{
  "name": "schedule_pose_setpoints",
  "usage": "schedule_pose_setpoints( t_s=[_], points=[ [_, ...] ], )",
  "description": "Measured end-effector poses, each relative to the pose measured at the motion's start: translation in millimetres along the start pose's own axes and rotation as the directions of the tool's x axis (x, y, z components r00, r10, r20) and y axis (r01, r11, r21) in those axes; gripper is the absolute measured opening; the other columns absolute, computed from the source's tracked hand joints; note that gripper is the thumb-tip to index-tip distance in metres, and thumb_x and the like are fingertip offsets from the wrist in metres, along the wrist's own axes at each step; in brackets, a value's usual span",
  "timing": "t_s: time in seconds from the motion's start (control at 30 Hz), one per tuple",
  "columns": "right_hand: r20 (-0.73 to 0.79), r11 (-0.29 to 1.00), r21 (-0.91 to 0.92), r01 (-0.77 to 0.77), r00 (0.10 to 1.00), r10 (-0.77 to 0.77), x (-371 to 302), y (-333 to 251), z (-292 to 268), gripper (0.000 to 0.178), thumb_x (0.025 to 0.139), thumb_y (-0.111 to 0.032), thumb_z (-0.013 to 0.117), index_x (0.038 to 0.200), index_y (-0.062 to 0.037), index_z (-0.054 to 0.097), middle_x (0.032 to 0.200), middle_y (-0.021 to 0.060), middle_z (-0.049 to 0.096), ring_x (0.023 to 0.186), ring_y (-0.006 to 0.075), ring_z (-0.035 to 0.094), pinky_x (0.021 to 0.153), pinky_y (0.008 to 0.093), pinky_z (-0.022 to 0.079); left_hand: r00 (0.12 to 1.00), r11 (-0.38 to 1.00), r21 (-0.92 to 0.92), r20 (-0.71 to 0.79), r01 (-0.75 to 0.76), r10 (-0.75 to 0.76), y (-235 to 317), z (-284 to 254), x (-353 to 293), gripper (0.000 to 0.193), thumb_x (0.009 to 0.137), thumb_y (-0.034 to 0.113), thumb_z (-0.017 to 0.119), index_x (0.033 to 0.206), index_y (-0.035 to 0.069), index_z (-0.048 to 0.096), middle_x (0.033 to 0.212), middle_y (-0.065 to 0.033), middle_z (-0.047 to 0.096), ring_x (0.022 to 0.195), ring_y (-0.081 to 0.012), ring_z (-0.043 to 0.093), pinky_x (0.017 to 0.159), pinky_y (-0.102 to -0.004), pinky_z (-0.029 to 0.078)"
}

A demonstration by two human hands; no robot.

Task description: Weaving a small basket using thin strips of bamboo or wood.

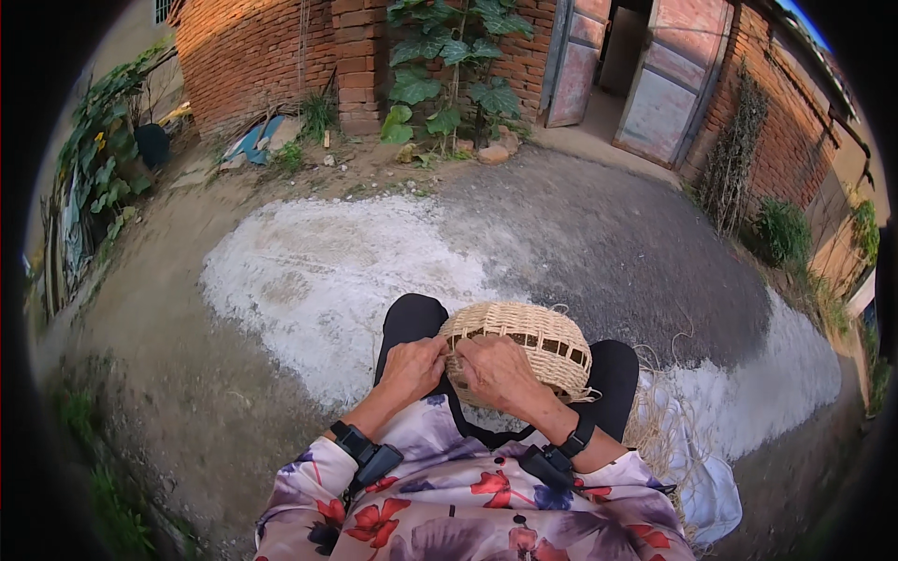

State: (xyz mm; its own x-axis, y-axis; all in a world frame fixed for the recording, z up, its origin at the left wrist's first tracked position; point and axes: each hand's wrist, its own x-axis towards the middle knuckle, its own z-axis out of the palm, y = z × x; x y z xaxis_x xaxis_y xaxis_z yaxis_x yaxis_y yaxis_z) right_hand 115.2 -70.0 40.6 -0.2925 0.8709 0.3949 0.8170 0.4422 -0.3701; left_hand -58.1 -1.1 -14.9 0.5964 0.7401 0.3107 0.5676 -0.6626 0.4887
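A pale woven basket point(524, 327) rests tilted on my lap between my knees, with a band of dark gaps running along its side. My left hand point(414, 366) is closed, its fingers pinching at the basket's left edge. Close beside it, my right hand point(499, 372) is also closed, bent over the near side of the weave. The fingertips nearly meet, and whatever thin strand may be between them is hidden. A few loose ends stick out of the basket at its top and lower right.
Loose straw-coloured strands point(658, 416) lie by my right leg, partly on a white sack point(713, 496). Pale powdery ground point(337, 271) spreads ahead. Farther off stand a brick wall point(253, 65), a leafy climbing plant point(456, 56) and an open metal door point(669, 84).
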Motion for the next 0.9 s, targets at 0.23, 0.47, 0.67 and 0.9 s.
schedule_pose_setpoints(
  t_s=[0.23,0.47,0.67,0.9],
  points=[
    [-0.201,0.862,0.332,-0.383,0.864,0.461,4.5,5.8,-1.2,0.018,0.088,-0.019,0.061,0.080,-0.0021,0.058,0.059,0.0093,0.060,0.050,0.0237,0.059,0.051,0.0375,0.044,0.996,0.989,-0.140,-0.073,0.037,-0.048,11.6,-2.5,7.3,0.009,0.085,0.013,0.060,0.088,0.004,0.060,0.082,-0.0159,0.067,0.075,-0.0375,0.065,0.066,-0.0476,0.051],
    [-0.311,0.526,0.845,-0.100,0.708,0.635,-36.7,48.2,-39.2,0.018,0.093,-0.018,0.060,0.082,-0.0040,0.060,0.064,-0.0083,0.049,0.053,0.0005,0.038,0.047,0.0205,0.029,0.976,0.956,-0.241,-0.178,-0.167,0.126,57.9,-23.3,43.1,0.007,0.086,0.007,0.061,0.087,0.000,0.060,0.076,-0.0146,0.063,0.071,-0.0312,0.064,0.065,-0.0403,0.050],
    [-0.044,0.316,0.909,-0.273,0.691,0.722,-110.2,58.2,-19.0,0.019,0.092,-0.019,0.058,0.080,-0.0048,0.057,0.068,-0.0042,0.051,0.058,0.0027,0.040,0.054,0.0205,0.032,0.954,0.935,-0.317,0.192,-0.162,0.231,57.8,-1.2,37.2,0.010,0.087,0.009,0.057,0.089,0.000,0.061,0.080,-0.0163,0.065,0.077,-0.0326,0.065,0.070,-0.0400,0.050],
    [-0.372,0.661,0.706,-0.253,0.662,0.651,-95.2,72.6,-32.7,0.014,0.094,-0.012,0.059,0.090,0.0012,0.062,0.088,-0.0032,0.054,0.077,0.0047,0.049,0.072,0.0217,0.041,0.982,0.933,-0.325,0.054,-0.155,0.182,63.0,0.0,50.6,0.013,0.088,0.007,0.059,0.099,0.002,0.063,0.077,-0.0111,0.063,0.069,-0.0218,0.063,0.064,-0.0331,0.049]
  ],
)
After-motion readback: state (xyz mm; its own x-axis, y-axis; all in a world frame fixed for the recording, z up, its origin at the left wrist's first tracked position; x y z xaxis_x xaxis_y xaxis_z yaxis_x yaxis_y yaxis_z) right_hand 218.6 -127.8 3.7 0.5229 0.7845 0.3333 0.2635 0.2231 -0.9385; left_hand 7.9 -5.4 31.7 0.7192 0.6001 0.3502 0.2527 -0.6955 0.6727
